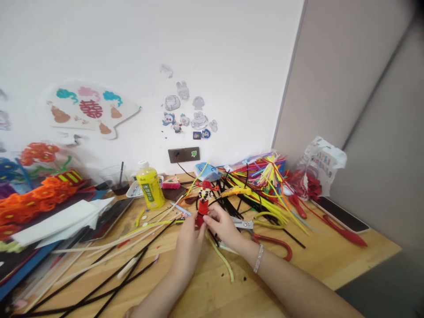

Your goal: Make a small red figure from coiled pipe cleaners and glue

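A small pipe-cleaner figure point(202, 205) with a red body, a black-and-white head and a red hat stands up between my hands. My left hand point(188, 240) grips its lower red part from the near side. My right hand point(222, 225), a silver bracelet at its wrist, pinches the figure from the right, and its fingers hide the base. Just right of that hand lie scissors point(255, 232) with red handles. A pale yellow-green pipe cleaner point(221, 260) curves on the wood beneath it. Beyond my hands spreads a tangled heap of black and yellow pipe cleaners point(251, 196).
Long black and cream sticks cover the wooden table point(347, 260) at front left. Behind stand a yellow bottle point(150, 185) and a glass with a straw point(115, 179). Orange pipe-cleaner flowers point(33, 205) pile up at left; a plastic bag point(318, 170) sits back right against the wall.
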Demonstrator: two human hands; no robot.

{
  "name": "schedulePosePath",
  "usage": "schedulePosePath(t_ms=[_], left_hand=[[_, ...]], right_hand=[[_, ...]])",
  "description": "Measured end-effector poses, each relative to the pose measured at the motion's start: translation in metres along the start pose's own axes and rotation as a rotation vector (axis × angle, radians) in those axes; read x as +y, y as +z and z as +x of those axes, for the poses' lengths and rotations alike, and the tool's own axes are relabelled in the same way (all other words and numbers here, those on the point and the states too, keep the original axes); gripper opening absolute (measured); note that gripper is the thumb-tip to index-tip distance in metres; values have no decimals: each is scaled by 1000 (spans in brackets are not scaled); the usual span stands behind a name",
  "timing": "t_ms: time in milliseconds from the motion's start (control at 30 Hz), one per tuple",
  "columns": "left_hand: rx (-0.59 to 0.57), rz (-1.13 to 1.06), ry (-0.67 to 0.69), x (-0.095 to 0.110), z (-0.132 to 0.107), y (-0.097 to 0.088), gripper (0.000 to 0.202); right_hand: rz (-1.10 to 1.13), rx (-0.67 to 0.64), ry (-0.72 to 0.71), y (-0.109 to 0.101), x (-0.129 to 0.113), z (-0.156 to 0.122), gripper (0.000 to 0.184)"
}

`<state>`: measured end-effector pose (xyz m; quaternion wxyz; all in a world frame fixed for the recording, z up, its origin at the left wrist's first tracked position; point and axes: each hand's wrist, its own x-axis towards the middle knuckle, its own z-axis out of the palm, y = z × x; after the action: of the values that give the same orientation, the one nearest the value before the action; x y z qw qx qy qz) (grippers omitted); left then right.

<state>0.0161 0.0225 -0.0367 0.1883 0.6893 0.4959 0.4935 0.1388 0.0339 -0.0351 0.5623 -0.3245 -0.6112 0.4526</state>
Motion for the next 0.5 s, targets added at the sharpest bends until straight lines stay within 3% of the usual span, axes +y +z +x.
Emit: schedulePosePath(t_ms=[233, 367, 500], left_hand=[[-14, -129, -71, 1, 5, -6, 26], [-121, -282, -91, 0, 14, -9, 30], [-271, -465, -149, 3, 19, -16, 36]], right_hand=[[-186, 5, -26, 3, -8, 0, 14], [-189, -4, 14, -7, -16, 6, 12], [-240, -94, 5, -23, -31, 12, 14]])
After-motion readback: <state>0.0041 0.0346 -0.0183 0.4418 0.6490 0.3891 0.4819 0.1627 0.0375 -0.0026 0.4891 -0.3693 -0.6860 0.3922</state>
